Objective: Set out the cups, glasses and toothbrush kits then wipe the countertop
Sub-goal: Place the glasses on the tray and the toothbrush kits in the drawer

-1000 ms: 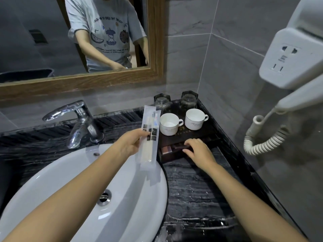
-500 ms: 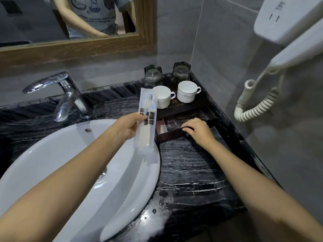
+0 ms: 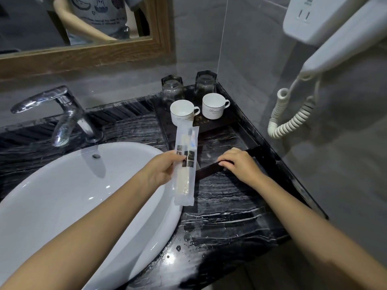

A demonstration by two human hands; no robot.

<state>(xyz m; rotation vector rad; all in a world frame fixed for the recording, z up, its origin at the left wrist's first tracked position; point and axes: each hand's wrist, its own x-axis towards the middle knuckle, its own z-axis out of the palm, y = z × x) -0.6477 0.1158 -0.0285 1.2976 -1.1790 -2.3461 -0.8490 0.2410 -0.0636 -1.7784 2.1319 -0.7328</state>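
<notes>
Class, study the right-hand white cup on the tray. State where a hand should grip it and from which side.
Pinch the white cup by its loop handle: it stands upright, with the handle jutting right. Come from the right and above; a glass stands behind and the other cup sits to its left.

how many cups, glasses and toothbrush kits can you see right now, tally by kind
white cups: 2
glasses: 2
toothbrush kit: 1, held in the left hand
total: 5
</notes>
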